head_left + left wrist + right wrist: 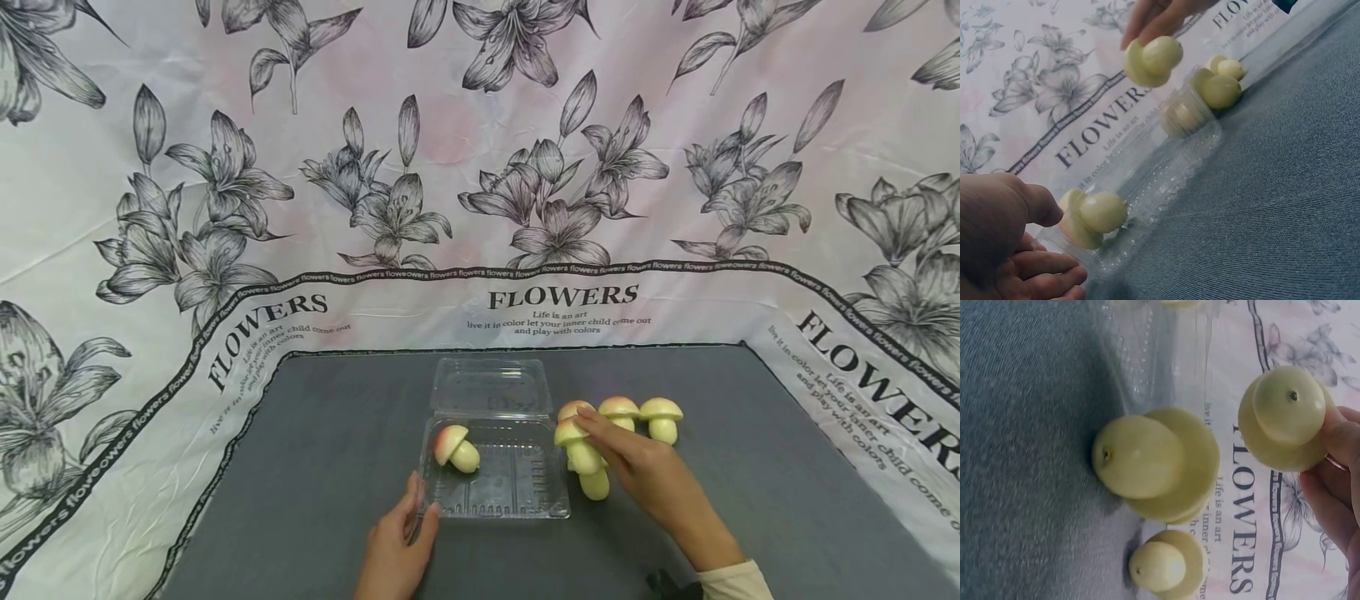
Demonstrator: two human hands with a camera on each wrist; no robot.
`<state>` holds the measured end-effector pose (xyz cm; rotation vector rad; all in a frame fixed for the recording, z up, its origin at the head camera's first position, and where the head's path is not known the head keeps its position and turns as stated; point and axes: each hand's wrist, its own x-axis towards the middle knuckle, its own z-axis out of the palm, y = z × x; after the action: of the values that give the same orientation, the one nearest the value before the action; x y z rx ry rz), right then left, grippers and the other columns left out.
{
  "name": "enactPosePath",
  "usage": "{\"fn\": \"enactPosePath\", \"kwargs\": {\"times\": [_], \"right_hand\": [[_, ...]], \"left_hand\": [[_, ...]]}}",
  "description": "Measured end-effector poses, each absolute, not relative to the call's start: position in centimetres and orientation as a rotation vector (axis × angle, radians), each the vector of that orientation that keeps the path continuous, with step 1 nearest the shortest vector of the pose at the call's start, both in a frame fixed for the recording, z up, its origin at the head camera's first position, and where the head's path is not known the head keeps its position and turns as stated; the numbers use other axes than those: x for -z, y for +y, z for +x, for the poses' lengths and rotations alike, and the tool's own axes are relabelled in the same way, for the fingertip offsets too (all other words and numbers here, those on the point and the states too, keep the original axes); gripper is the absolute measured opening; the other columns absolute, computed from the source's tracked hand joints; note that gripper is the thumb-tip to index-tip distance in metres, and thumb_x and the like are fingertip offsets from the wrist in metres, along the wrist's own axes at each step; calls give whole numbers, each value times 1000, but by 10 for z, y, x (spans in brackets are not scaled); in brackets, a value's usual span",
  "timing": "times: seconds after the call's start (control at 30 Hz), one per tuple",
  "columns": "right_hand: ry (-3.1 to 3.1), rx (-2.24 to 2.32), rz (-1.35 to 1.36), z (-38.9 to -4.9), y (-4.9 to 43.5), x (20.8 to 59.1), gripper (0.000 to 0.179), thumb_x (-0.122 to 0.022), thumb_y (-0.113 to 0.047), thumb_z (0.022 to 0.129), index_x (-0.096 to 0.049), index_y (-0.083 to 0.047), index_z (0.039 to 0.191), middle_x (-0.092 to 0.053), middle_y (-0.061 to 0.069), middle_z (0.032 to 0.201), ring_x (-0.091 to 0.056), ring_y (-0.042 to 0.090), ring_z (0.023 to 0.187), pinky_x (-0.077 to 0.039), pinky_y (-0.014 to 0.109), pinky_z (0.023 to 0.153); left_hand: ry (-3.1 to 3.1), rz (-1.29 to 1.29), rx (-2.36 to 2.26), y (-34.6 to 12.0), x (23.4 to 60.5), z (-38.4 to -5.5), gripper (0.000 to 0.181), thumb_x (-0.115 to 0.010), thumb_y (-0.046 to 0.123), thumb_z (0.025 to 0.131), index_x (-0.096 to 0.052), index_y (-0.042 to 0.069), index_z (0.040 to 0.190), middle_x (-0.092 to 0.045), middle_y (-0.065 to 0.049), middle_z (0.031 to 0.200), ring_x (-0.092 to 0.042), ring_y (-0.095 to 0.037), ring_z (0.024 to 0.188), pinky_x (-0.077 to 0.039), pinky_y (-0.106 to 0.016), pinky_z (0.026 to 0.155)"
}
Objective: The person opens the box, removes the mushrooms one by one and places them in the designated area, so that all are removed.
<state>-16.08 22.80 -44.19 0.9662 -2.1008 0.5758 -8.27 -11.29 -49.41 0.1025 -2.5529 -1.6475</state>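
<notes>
A toy mushroom [573, 437] with a pale yellow-green stem and red-tinged cap is pinched by the cap in my right hand [648, 475]. It hangs above the table, right of a clear plastic box [517, 510]; the right wrist view shows its stem end [1291, 403] facing the camera. Another toy mushroom [457, 450] lies tilted in the left part of the box. My left hand [397, 537] holds the box at its front left corner, thumb and fingers on either side [1041, 206]. The hinged lid [491, 387] lies back, away from me.
Several more toy mushrooms stand right of the box, among them one at the far right [662, 417] and one below the held mushroom [595, 485]. The grey tabletop [315, 467] meets a flower-printed cloth [555, 308] at the back and sides. Something dark [671, 587] shows beside the right sleeve.
</notes>
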Motion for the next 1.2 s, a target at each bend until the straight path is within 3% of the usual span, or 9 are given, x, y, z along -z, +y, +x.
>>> {"fn": "enactPosePath", "kwargs": {"times": [0.2,0.37,0.5,0.63,0.8,1.0,1.2], "right_hand": [[-2094,-610,876,-160,241,443,35,-69,-18,92,-69,-12,126,-69,4,122,-68,22,105,-50,12,91],[-2120,-609,793,-157,251,446,42,-76,-11,85,-69,-14,126,-68,3,124,-69,18,102,-52,12,85],[-2104,-580,777,-156,258,448,33,-66,-25,95,-70,-15,125,-68,3,124,-71,16,94,-55,15,77],[-2086,-566,768,-156,264,452,34,-59,-33,98,-70,-14,124,-69,4,121,-71,17,95,-53,12,83],[-2113,-577,756,-154,271,455,33,-68,-21,94,-69,-12,125,-70,5,120,-69,18,103,-43,6,95],[-2166,-555,712,-153,276,457,50,-79,-3,79,-69,-14,127,-70,3,121,-68,17,105,-40,5,98],[-2211,-554,682,-150,281,461,58,-80,3,74,-68,-14,128,-68,4,124,-67,19,108,-39,4,98]], "left_hand": [[-2553,109,1651,-112,495,-84,65,-65,32,96,-40,0,147,-56,-15,136,-54,-27,125,-48,-38,101],[-2562,116,1664,-113,492,-84,66,-65,31,97,-39,-1,148,-55,-16,137,-52,-28,127,-47,-39,101],[-2573,124,1666,-113,491,-84,67,-65,32,97,-39,-2,148,-54,-16,138,-51,-29,128,-47,-40,101],[-2571,124,1667,-113,493,-84,67,-65,33,97,-39,-1,148,-54,-16,138,-51,-28,127,-47,-39,102],[-2570,119,1665,-113,494,-84,67,-65,33,96,-39,-1,148,-55,-15,138,-51,-28,128,-47,-39,102],[-2574,125,1673,-113,494,-84,68,-65,34,97,-38,-1,148,-54,-16,138,-51,-29,128,-46,-41,102],[-2584,121,1683,-113,492,-84,68,-64,35,97,-37,-1,148,-54,-17,139,-50,-29,129,-46,-41,103]]}}
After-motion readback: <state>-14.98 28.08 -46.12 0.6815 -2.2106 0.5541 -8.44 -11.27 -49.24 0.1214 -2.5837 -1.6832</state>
